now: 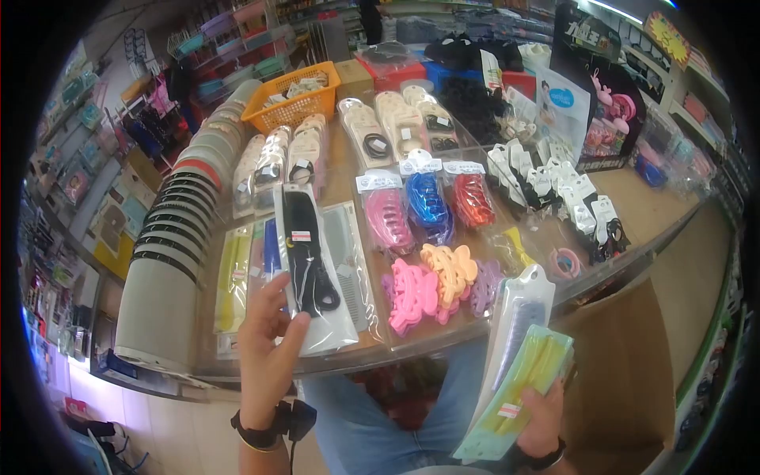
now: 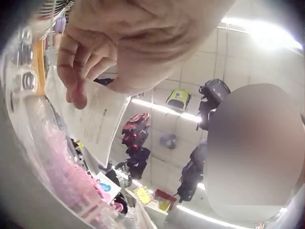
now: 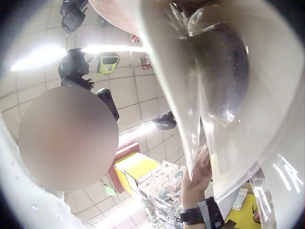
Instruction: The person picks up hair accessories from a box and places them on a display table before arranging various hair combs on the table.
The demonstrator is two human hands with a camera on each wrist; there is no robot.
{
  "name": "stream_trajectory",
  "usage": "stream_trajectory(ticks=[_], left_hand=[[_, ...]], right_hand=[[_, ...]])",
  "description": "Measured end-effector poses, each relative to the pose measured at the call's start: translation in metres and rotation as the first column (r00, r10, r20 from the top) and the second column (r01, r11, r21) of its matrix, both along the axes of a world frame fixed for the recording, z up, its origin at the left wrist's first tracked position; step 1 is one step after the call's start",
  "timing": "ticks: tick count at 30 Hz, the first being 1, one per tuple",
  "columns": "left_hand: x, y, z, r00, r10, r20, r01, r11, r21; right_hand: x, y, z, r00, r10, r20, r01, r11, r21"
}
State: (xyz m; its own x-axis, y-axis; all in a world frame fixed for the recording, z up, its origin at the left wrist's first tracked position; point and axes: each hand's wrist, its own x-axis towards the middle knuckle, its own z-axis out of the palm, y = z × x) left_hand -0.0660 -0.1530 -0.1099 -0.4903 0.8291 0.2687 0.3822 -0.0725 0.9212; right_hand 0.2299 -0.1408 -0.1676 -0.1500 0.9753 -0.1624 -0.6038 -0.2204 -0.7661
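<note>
In the head view my left hand pinches the lower edge of a clear packet with a black comb, held over the glass counter. The left wrist view shows my left hand's fingers curled on the packet's white backing card. My right hand grips a stack of packets low at the right: a green-and-yellow comb packet in front and a clear packet with a dark comb behind. In the right wrist view the clear plastic packet fills the frame.
The counter holds pink, blue and red hair claws, pink and orange clips, more comb packets, hair-tie cards, and an orange basket. A row of headbands runs along the left. Shop shelves surround the counter.
</note>
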Motion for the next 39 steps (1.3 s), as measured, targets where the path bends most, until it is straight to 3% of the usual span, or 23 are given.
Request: stream_trajectory(ticks=[1,3,5,7,8,10,11,13,14,16,23,25,26,27,29,30,32,33,36,37,39], left_hand=[[-0.003,0.001,0.001,1.0,0.0,0.0,0.0,1.0,0.001],[-0.007,0.003,0.002,0.96,-0.114,-0.255,0.025,0.945,-0.328],[-0.003,0.006,-0.002,0.942,-0.126,-0.312,0.04,0.962,-0.269],[0.0,0.006,0.001,0.857,-0.121,-0.5,0.004,0.974,-0.227],[0.0,0.007,0.0,0.858,-0.121,-0.5,0.005,0.974,-0.228],[-0.001,0.012,-0.002,0.706,0.014,-0.708,-0.059,0.997,-0.039],[-0.001,0.011,-0.002,0.706,0.016,-0.708,-0.061,0.997,-0.039],[-0.001,0.011,0.0,0.863,-0.235,-0.447,0.093,0.944,-0.318],[0.0,0.01,0.0,0.863,-0.234,-0.448,0.091,0.944,-0.317],[0.003,0.009,0.0,0.699,-0.341,-0.629,0.136,0.926,-0.351],[0.008,0.003,-0.001,0.604,-0.233,-0.762,0.132,0.972,-0.192],[0.02,-0.013,0.0,0.74,-0.228,-0.632,0.221,0.971,-0.092],[0.024,-0.021,-0.004,0.79,-0.328,-0.517,0.351,0.935,-0.057],[0.029,-0.028,0.0,0.724,-0.429,-0.54,0.458,0.885,-0.088],[0.053,-0.039,-0.006,0.828,-0.526,-0.193,0.517,0.851,-0.099],[0.06,-0.042,-0.012,0.826,-0.531,-0.188,0.523,0.847,-0.097],[0.07,-0.045,-0.028,0.756,-0.645,0.112,0.654,0.737,-0.17],[0.072,-0.047,-0.036,0.754,-0.647,0.113,0.656,0.736,-0.167],[0.077,-0.054,-0.059,0.62,-0.696,0.362,0.784,0.563,-0.26],[0.083,-0.055,-0.062,0.618,-0.698,0.363,0.786,0.562,-0.258],[0.099,-0.053,-0.065,0.744,-0.618,0.255,0.64,0.768,-0.007]], right_hand=[[0.0,0.0,-0.001,1.0,0.019,-0.004,-0.019,1.0,-0.011],[-0.001,0.0,0.0,0.999,0.038,-0.006,-0.038,0.999,-0.02],[-0.006,0.0,0.002,0.993,-0.013,0.117,0.012,1.0,0.016],[-0.005,0.0,0.0,0.994,-0.005,0.108,0.003,1.0,0.014],[-0.004,0.0,-0.002,0.995,0.005,0.099,-0.006,1.0,0.01],[-0.007,0.004,-0.004,0.996,-0.006,0.093,0.004,1.0,0.02],[-0.008,0.004,-0.005,0.996,-0.013,0.089,0.011,1.0,0.02],[-0.011,0.003,-0.001,0.995,-0.006,0.098,0.003,1.0,0.029],[-0.012,0.003,0.0,0.994,-0.003,0.105,-0.001,0.999,0.037],[-0.011,0.002,-0.002,0.995,0.016,0.094,-0.019,0.999,0.033],[-0.017,-0.001,0.002,0.995,0.077,0.063,-0.079,0.997,0.023],[-0.013,0.0,-0.003,0.991,0.13,0.034,-0.13,0.991,0.023],[-0.011,0.0,-0.005,0.982,0.187,0.001,-0.187,0.982,0.022],[-0.011,-0.001,-0.004,0.985,0.174,0.008,-0.174,0.985,0.017],[-0.016,0.001,0.001,0.973,0.224,-0.047,-0.225,0.974,-0.011],[-0.018,0.001,0.0,0.968,0.243,-0.066,-0.244,0.97,-0.005],[-0.022,0.003,-0.001,0.961,0.264,-0.082,-0.264,0.964,0.002],[-0.025,0.003,0.0,0.952,0.29,-0.102,-0.29,0.957,0.011],[-0.029,0.004,0.003,0.938,0.324,-0.122,-0.324,0.946,0.019],[-0.029,0.004,0.002,0.934,0.333,-0.129,-0.333,0.943,0.022],[-0.031,0.004,0.006,0.938,0.327,-0.114,-0.328,0.945,0.019]])
